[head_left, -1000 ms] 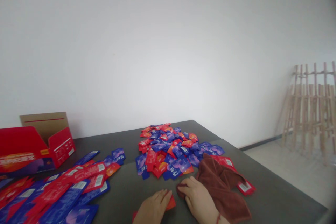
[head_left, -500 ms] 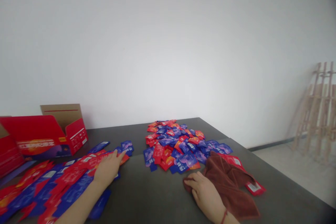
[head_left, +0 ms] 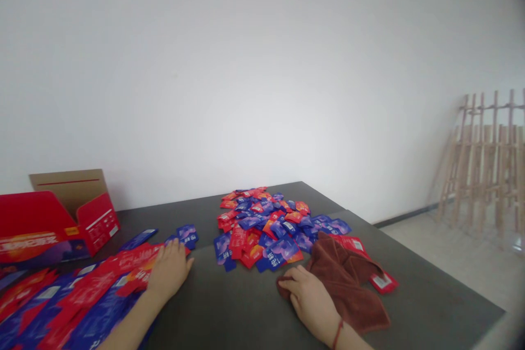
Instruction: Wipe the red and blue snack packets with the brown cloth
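My left hand (head_left: 171, 265) lies palm down on the right end of a spread heap of red and blue packets (head_left: 94, 284). Its fingers are stretched out and the thumb stands apart. On the right, my right hand (head_left: 309, 298) has its fingers curled over the left end of a crumpled brown cloth (head_left: 346, 279). Partly beneath that cloth lie red packets (head_left: 384, 283). Beyond and between the hands is a second pile of small red and blue packets (head_left: 266, 224).
An open red carton (head_left: 49, 224) stands at the table's left, its brown flap raised. A blue packet (head_left: 187, 235) lies just past my left hand. The dark table (head_left: 221, 311) meets a white wall (head_left: 262, 76). Wooden frames (head_left: 484, 158) lean at the far right.
The view has turned slightly right, so the carton and piles sit further left. My left thumb has spread, and blue packets below that hand no longer show. My right hand stays on the cloth.
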Tool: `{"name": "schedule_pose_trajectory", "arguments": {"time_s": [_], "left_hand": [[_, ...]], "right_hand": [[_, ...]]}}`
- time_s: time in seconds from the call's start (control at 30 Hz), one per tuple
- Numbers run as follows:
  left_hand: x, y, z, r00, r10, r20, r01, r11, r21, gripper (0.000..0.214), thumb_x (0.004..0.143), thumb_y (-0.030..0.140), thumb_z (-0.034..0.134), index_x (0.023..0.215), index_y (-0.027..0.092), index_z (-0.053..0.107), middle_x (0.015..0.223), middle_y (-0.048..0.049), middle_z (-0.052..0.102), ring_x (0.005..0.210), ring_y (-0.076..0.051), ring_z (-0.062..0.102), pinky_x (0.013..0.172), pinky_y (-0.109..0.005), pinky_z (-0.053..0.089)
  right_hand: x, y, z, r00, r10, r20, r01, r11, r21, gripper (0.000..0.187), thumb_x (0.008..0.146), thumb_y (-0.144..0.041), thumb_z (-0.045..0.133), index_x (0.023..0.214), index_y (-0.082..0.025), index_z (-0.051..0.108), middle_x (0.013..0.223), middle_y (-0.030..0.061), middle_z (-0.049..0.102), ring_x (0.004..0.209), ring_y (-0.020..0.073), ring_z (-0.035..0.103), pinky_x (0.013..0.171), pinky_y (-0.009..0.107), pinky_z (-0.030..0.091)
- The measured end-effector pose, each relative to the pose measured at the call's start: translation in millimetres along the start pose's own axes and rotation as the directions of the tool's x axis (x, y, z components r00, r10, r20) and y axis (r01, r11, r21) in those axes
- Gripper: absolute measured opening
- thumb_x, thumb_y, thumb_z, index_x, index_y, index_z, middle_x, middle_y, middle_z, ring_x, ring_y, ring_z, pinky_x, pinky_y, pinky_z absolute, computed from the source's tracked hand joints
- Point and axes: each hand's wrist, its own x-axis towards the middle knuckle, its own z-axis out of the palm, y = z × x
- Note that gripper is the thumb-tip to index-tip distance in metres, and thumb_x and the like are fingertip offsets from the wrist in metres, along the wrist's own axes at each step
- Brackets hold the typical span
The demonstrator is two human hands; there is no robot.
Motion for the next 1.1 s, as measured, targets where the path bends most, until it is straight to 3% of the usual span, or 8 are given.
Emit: {"name": "schedule_pose_trajectory", "arguments": {"time_s": [0.07,0.17,0.33,0.5,0.73,0.87,1.0,1.1], "left_hand": [[6.1,32.6,-3.4,0.996,0.084,0.029,-0.079,0.988,-0.134,0.046,0.087,0.028,0.042,0.125,0.004,0.053,0.133,-0.0225,0.052,0.127,-0.032,0.045,0.108,-0.043,0.027],[19.8,82.9,-2.1,0.989,0.143,0.048,-0.13,0.969,-0.212,0.049,0.09,0.038,0.045,0.128,0.009,0.05,0.132,-0.0169,0.055,0.121,-0.025,0.052,0.102,-0.032,0.036],[37.7,133.5,2.1,0.99,0.136,0.037,-0.122,0.96,-0.253,0.062,0.088,0.04,0.049,0.137,0.005,0.037,0.138,-0.0207,0.048,0.121,-0.029,0.05,0.099,-0.035,0.038],[32.4,137.2,-1.2,0.989,0.139,0.047,-0.124,0.964,-0.236,0.051,0.086,0.023,0.047,0.132,0.004,0.043,0.132,-0.0228,0.052,0.115,-0.03,0.054,0.094,-0.038,0.042],[9.1,106.1,-22.0,0.951,0.295,0.088,-0.269,0.935,-0.231,0.046,0.082,0.004,0.038,0.124,0.012,0.055,0.12,-0.0139,0.063,0.11,-0.024,0.058,0.095,-0.035,0.042],[-20.6,93.1,-37.3,0.924,0.369,0.098,-0.338,0.91,-0.24,0.049,0.084,0.004,0.037,0.128,0.014,0.054,0.121,-0.0128,0.064,0.11,-0.024,0.059,0.094,-0.036,0.045],[-62.7,114.3,-45.9,0.862,0.502,0.068,-0.457,0.829,-0.324,0.047,0.085,0.004,0.037,0.126,0.018,0.057,0.122,-0.0099,0.064,0.109,-0.022,0.06,0.095,-0.036,0.045],[-87.0,140.3,-48.4,0.802,0.594,0.062,-0.537,0.763,-0.36,0.046,0.085,0.006,0.039,0.128,0.014,0.055,0.128,-0.0129,0.059,0.114,-0.025,0.057,0.095,-0.039,0.046]], "right_hand": [[-0.4,0.4,0.4,1.0,-0.005,-0.011,0.005,1.0,0.011,0.044,0.079,-0.004,0.041,0.102,-0.026,0.071,0.104,0.0007,0.064,0.098,0.0178,0.052,0.093,0.028,0.035],[-1.1,0.9,0.0,1.0,-0.007,-0.019,0.008,1.0,0.011,0.045,0.079,-0.003,0.04,0.102,-0.027,0.07,0.104,0.0008,0.064,0.097,0.0174,0.052,0.093,0.027,0.035],[-1.0,2.0,-0.4,1.0,-0.011,-0.009,0.011,1.0,0.01,0.044,0.079,-0.003,0.039,0.1,-0.026,0.071,0.103,0.0007,0.064,0.096,0.0172,0.053,0.091,0.027,0.036],[-0.3,2.6,-0.3,1.0,-0.009,-0.019,0.01,1.0,0.019,0.045,0.077,-0.002,0.039,0.098,-0.026,0.07,0.101,0.0003,0.064,0.096,0.0173,0.053,0.088,0.026,0.038],[-0.9,1.9,-0.3,1.0,-0.011,-0.005,0.011,1.0,0.0,0.043,0.078,-0.003,0.04,0.098,-0.026,0.071,0.103,0.0013,0.065,0.097,0.0177,0.054,0.09,0.027,0.039],[1.0,7.6,1.8,0.995,-0.008,-0.097,0.018,0.995,0.1,0.044,0.078,-0.004,0.039,0.1,-0.025,0.071,0.104,0.0026,0.065,0.099,0.0183,0.055,0.091,0.028,0.042],[4.0,14.3,0.3,0.948,0.042,-0.314,0.013,0.985,0.17,0.05,0.08,-0.005,0.036,0.117,-0.022,0.065,0.12,0.0081,0.059,0.112,0.0214,0.051,0.099,0.037,0.041],[4.2,11.7,0.0,0.955,-0.052,-0.292,0.096,0.986,0.136,0.054,0.078,-0.003,0.036,0.122,-0.021,0.062,0.123,0.009,0.057,0.114,0.0214,0.049,0.1,0.038,0.04]]}}
